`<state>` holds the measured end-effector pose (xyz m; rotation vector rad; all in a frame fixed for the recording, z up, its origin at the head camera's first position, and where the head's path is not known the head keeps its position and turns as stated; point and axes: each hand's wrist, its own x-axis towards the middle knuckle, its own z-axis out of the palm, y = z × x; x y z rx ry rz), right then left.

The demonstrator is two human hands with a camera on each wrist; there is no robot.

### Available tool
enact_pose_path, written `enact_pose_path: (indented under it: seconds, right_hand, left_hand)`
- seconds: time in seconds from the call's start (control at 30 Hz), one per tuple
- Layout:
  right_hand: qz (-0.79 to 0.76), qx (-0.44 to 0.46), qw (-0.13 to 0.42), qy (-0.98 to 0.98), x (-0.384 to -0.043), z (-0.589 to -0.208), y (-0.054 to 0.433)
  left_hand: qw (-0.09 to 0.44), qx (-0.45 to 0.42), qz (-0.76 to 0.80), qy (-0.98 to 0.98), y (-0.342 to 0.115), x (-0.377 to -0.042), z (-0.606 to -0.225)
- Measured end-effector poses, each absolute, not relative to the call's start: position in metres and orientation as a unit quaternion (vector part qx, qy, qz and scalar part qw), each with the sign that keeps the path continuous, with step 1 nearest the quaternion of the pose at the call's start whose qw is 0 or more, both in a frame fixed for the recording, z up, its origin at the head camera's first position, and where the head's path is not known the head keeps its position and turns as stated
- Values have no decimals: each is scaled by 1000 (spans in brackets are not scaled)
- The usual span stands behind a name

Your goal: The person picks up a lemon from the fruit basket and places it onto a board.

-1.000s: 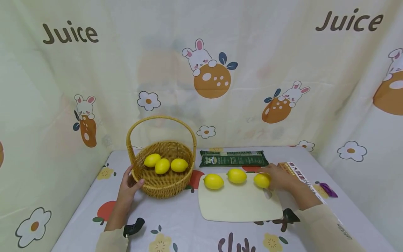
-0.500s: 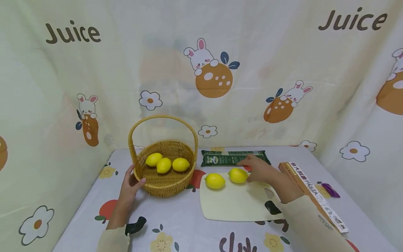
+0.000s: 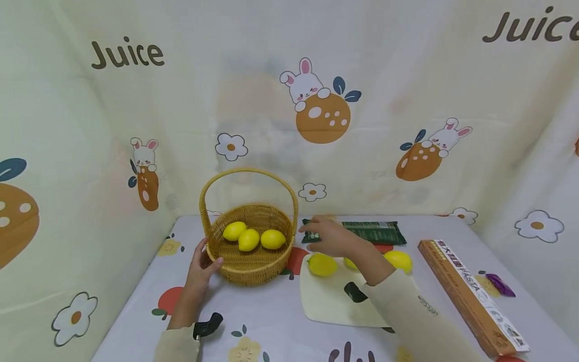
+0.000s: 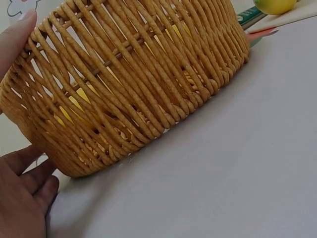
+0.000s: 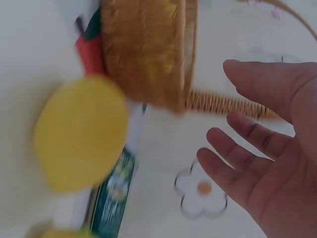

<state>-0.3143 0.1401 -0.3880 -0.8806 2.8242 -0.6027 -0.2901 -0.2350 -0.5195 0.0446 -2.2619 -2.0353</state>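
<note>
My left hand [image 3: 203,271] holds the near left side of a wicker basket [image 3: 251,274], thumb up at the rim. In the left wrist view its fingers [image 4: 37,178] lie against the lower wall. Inside the basket are three lemons [image 3: 249,240]. My right hand [image 3: 332,236] is in the air just right of the basket, fingers spread and nothing in them. Below it, on a pale cutting board [image 3: 325,304], lie a lemon [image 3: 322,265] at the left, a second largely hidden by the arm, and a third lemon [image 3: 399,261] at the right.
Behind the board lies a dark green packet [image 3: 375,231], partly covered by the right hand. A long pasta box [image 3: 470,296] lies to the right, with a small purple wrapped piece [image 3: 500,285] beyond it. A printed curtain [image 3: 262,100] encloses the table at the back and sides.
My right hand has moved left from the rightmost lemon, across the board, toward the basket. The left hand stays on the basket. The head view has turned slightly left.
</note>
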Motion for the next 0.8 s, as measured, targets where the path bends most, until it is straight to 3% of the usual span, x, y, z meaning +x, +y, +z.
enact_pose_path:
  seconds: [0.5,0.8]
  right_hand:
    - [-183,-317,83,927,-335,-402,53]
    - [-128,-304,53,942,-349,-416,32]
  left_hand:
    - [69,16,-656,-751,-236,-289,-522]
    - [69,10,-666,-742,-234,-289,-521]
